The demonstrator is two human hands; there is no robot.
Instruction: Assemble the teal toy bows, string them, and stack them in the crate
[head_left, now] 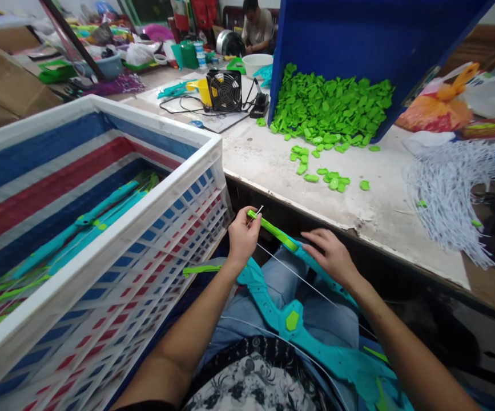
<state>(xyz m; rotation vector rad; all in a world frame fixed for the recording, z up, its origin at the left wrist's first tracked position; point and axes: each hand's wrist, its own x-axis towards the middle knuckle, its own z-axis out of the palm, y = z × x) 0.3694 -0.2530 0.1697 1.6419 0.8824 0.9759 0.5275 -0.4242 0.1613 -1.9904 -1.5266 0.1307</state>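
A teal toy bow (290,319) with green tips lies across my lap. My left hand (242,235) is closed in a pinch on the bow's upper green tip (273,229), where a thin white string (298,277) ends. My right hand (331,255) rests curled over the teal limb just below that tip, gripping it. The string runs slack from the tip down toward my waist. A second green tip (200,269) sticks out to the left of my left wrist.
A white crate (114,228) lined with striped sheeting stands at my left and holds finished teal bows (80,225). On the table ahead, a tilted blue bin (358,40) spills small green parts (330,108). White strings (453,188) lie at right. A fan (225,90) and a seated person (256,25) are farther back.
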